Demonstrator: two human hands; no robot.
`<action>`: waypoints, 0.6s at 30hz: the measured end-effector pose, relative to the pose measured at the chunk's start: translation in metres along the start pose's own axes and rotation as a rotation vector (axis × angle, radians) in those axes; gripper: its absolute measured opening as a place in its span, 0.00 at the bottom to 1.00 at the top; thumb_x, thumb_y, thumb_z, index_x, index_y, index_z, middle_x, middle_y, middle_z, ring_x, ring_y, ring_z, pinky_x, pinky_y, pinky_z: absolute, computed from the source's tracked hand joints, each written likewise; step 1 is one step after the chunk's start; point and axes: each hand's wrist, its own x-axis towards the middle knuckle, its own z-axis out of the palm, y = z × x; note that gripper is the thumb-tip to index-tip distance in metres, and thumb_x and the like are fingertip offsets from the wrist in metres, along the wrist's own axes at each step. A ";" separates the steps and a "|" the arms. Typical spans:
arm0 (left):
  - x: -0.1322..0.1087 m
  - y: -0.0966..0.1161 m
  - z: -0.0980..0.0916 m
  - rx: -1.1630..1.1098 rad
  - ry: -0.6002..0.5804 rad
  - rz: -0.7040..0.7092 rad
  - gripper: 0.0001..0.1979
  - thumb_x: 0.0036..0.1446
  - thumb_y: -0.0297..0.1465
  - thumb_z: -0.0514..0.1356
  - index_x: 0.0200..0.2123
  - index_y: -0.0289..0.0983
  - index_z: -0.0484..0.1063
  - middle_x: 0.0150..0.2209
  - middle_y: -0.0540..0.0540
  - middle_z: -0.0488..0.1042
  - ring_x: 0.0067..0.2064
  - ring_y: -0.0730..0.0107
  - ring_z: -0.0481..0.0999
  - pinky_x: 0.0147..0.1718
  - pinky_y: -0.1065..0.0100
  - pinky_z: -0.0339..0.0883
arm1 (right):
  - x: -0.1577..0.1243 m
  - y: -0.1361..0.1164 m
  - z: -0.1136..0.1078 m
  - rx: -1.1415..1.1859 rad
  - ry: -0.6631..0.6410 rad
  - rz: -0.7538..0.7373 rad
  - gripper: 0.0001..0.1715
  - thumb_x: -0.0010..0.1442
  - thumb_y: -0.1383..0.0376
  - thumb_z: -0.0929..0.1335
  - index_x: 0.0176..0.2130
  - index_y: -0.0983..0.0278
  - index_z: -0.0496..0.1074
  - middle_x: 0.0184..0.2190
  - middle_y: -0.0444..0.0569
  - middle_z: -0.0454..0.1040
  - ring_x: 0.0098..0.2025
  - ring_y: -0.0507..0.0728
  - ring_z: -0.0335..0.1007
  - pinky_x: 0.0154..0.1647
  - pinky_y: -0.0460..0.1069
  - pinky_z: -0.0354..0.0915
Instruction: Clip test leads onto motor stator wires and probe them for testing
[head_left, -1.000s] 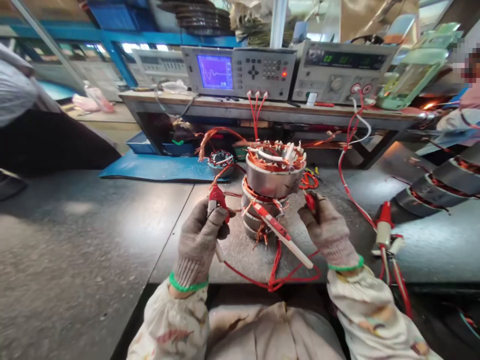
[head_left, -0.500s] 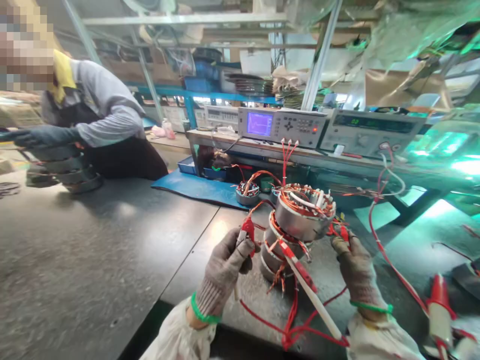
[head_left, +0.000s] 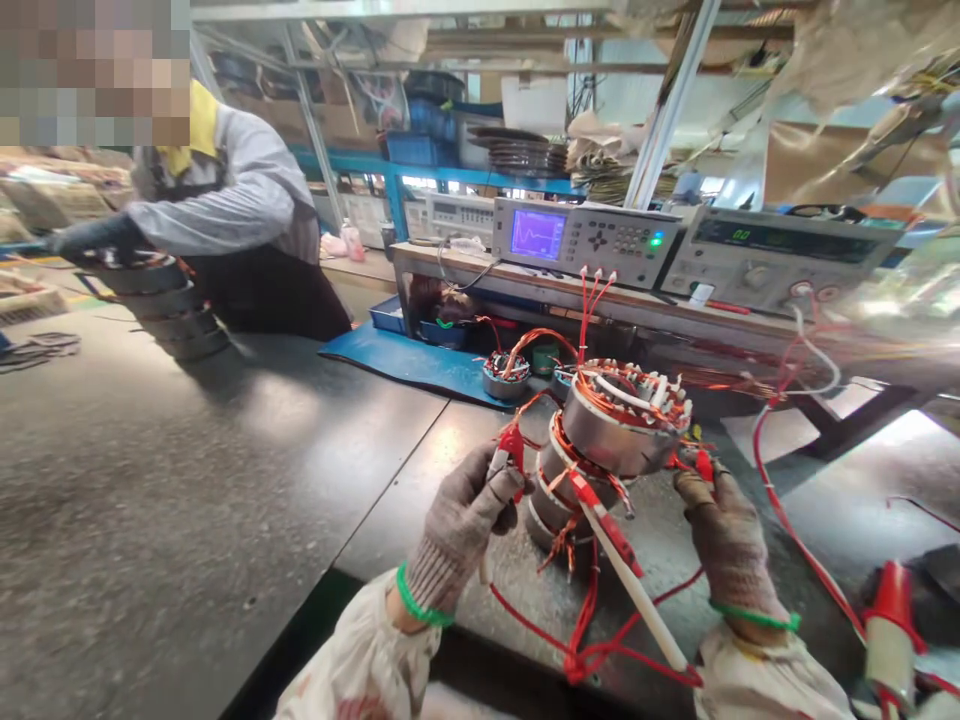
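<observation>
A stack of metal motor stators (head_left: 621,430) wound with orange copper wire stands between my gloved hands, the top one tilted. My left hand (head_left: 469,515) is closed around a red alligator clip (head_left: 511,452) at the left of the stack, by a wire lead. On the right side, my right hand (head_left: 724,520) pinches another red clip (head_left: 703,465) close to the top stator's leads. A third red clip (head_left: 606,520) with a white sleeve hangs at the front of the stack, attached to its wires. Red cables (head_left: 577,660) run together below it on the table.
Behind the stack, a tester with a purple waveform screen (head_left: 538,234) and a second instrument (head_left: 780,262) sit on a shelf. A small stator (head_left: 505,376) rests by a blue mat (head_left: 412,368). A red-and-white probe (head_left: 890,625) lies at right. At left, a co-worker (head_left: 255,190) handles stacked stators (head_left: 169,305).
The camera view has shifted, moving the scene slightly right. The tester's red indicator light is now green and blue. The co-worker's gloved arm has moved. Both my hands keep their clips.
</observation>
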 end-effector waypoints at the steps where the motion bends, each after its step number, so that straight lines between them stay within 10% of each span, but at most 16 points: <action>1: 0.000 0.000 0.001 0.004 0.001 0.001 0.23 0.47 0.50 0.69 0.35 0.37 0.71 0.26 0.49 0.74 0.18 0.78 0.65 0.17 0.73 0.56 | 0.001 0.000 0.001 0.012 0.000 0.006 0.35 0.55 0.44 0.65 0.51 0.63 0.76 0.37 0.53 0.79 0.37 0.64 0.72 0.42 0.58 0.66; 11: -0.007 -0.002 -0.001 0.038 0.052 0.036 0.21 0.46 0.42 0.70 0.39 0.37 0.72 0.26 0.53 0.72 0.21 0.78 0.64 0.19 0.73 0.58 | -0.014 -0.032 -0.012 -0.032 -0.043 0.098 0.18 0.46 0.54 0.68 0.36 0.61 0.75 0.25 0.47 0.73 0.28 0.59 0.68 0.34 0.54 0.65; 18: -0.025 -0.045 -0.015 -0.116 0.046 -0.269 0.22 0.48 0.47 0.70 0.34 0.35 0.70 0.28 0.49 0.75 0.20 0.80 0.65 0.19 0.74 0.55 | -0.093 -0.071 -0.013 0.210 -0.500 -0.218 0.33 0.50 0.48 0.74 0.52 0.59 0.77 0.45 0.51 0.83 0.46 0.65 0.79 0.44 0.54 0.74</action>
